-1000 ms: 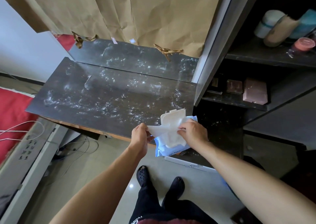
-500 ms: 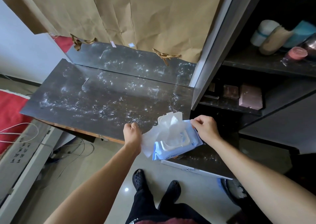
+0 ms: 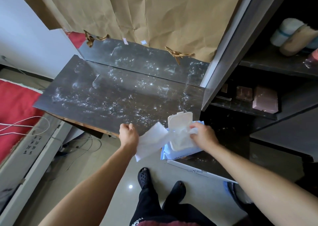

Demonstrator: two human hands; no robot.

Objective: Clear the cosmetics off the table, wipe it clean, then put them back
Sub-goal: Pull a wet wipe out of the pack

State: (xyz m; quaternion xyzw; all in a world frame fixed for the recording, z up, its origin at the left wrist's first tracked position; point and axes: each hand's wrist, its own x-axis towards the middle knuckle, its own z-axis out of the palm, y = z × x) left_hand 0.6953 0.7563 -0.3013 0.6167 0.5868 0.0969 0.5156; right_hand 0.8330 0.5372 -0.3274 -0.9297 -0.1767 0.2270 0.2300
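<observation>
The dark table top (image 3: 110, 94) is bare and speckled with white dust. At its front right corner lies a blue wet-wipe pack (image 3: 179, 152) with its white flip lid (image 3: 179, 121) standing open. My left hand (image 3: 128, 136) grips a white wipe (image 3: 149, 143) that stretches from the pack's opening out to the left. My right hand (image 3: 202, 135) rests on the pack and pinches the wipes at the opening. Cosmetics stand on the dark shelves at right: pink compacts (image 3: 265, 100) and bottles (image 3: 290, 36).
Brown paper (image 3: 154, 15) covers the mirror behind the table. A red cloth (image 3: 15, 105) and white cables (image 3: 22, 124) lie at left. A white drawer front (image 3: 197, 170) juts out below the pack. My feet in black sandals (image 3: 144, 177) stand on the tiled floor.
My left hand has drawn the wipe further out to the left. My right hand moved off the pack's far edge and came back onto the opening.
</observation>
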